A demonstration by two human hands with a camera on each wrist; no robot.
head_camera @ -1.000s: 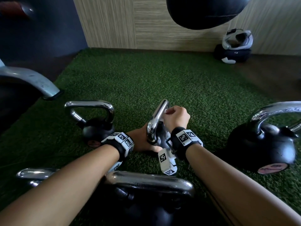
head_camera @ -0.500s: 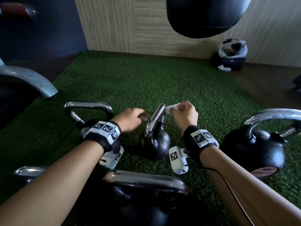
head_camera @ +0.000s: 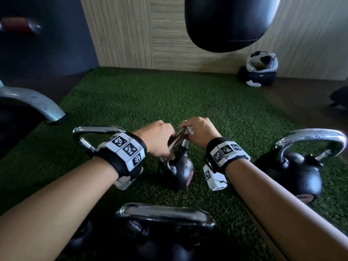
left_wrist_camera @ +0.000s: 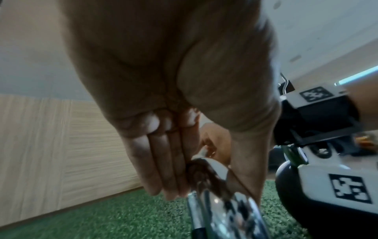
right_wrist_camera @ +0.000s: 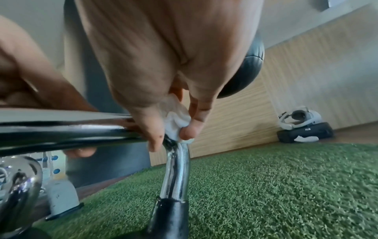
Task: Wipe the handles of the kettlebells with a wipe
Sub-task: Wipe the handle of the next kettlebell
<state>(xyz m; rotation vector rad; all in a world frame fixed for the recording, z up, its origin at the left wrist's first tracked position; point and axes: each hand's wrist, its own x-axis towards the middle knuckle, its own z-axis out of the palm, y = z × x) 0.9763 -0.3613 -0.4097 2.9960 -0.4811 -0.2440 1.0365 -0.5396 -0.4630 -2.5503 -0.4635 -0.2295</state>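
— While my left hand (head_camera: 160, 140) wraps the chrome handle (head_camera: 177, 140) of the small middle kettlebell (head_camera: 177, 172), where is the wipe?

— Bunched white wipe (right_wrist_camera: 175, 121), pinched between the thumb and fingertips (right_wrist_camera: 191, 129) of my right hand (head_camera: 199, 130), pressed onto the far end of that handle, right at its bend.

— And your left fingers?

— Held together and curled over the bar on its near side, thumb on the other side; the wrist view shows them side by side (left_wrist_camera: 163, 161) against the chrome.

— Where does the kettlebell sit?

— Mid-turf, on the green artificial grass mat (head_camera: 169, 95), between my two wrists. A larger kettlebell (head_camera: 293, 170) stands toward the mat's right edge, another (head_camera: 98, 132) behind my left wrist, and a big one (head_camera: 165, 223) at the near edge.

— Anything past the mat?

— A black punching bag (head_camera: 226, 21) hangs over the far side, and a white headset on a dark case (head_camera: 258, 72) rests by the wooden wall.
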